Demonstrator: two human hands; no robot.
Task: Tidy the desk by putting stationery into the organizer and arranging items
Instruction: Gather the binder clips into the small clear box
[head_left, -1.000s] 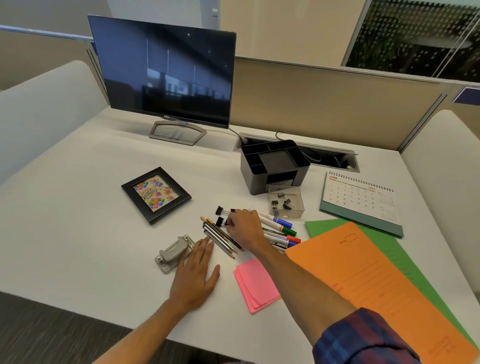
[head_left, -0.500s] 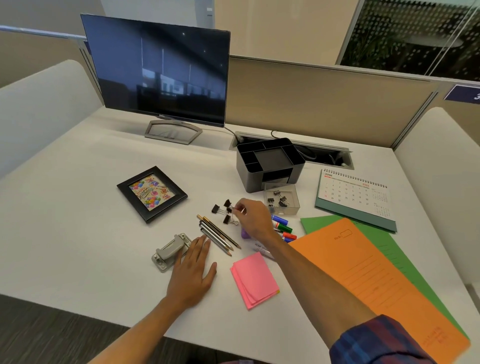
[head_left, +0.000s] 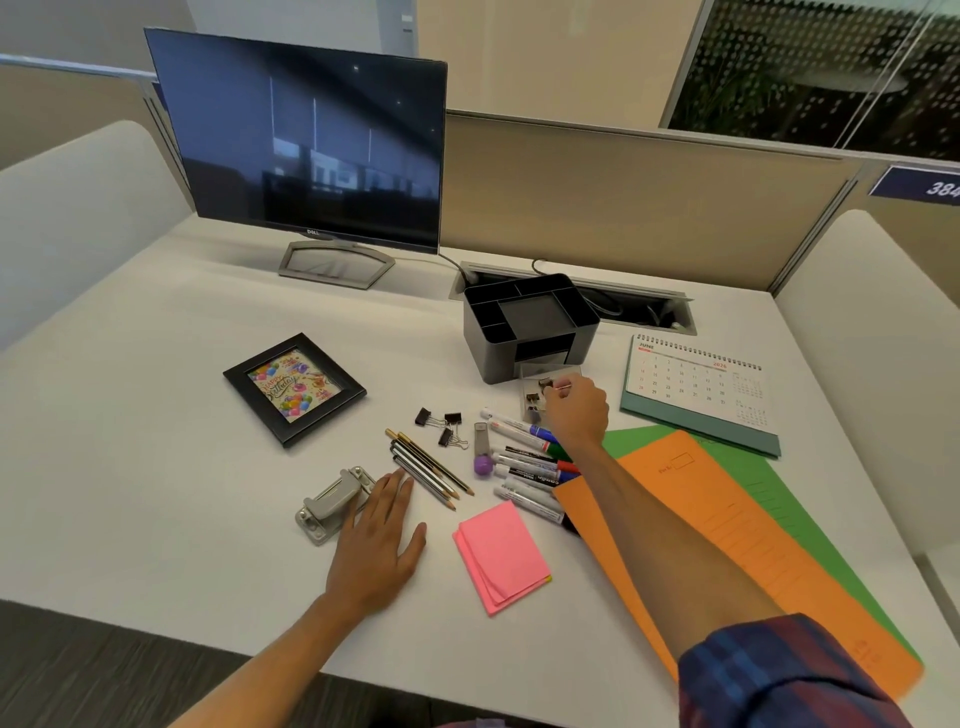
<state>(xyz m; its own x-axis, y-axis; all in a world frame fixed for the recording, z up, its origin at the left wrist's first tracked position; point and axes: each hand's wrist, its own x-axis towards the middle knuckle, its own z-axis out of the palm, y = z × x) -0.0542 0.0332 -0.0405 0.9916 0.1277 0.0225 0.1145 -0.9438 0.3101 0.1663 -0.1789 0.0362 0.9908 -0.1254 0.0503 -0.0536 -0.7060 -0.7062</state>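
My right hand (head_left: 576, 410) pinches a small black binder clip (head_left: 546, 385) by its wire handle, just above a clear plastic box (head_left: 532, 402) that holds other clips. The box stands right in front of the black desk organizer (head_left: 530, 332). Three loose binder clips (head_left: 441, 423) lie left of the hand. Beside them are several pencils (head_left: 431, 467), several markers (head_left: 530, 467) and a purple-capped item (head_left: 482, 453). My left hand (head_left: 379, 540) rests flat on the desk, fingers straight, next to a grey hole punch (head_left: 332, 504).
Pink sticky notes (head_left: 501, 556) lie near the front edge. An orange folder (head_left: 727, 545) overlaps a green folder (head_left: 769, 483) on the right, with a desk calendar (head_left: 701, 389) behind them. A framed picture (head_left: 294, 389) lies at the left and a monitor (head_left: 301, 145) stands at the back.
My right hand took one binder clip from the loose group and carried it right and away, to above the clear box. My left hand stayed flat on the desk.
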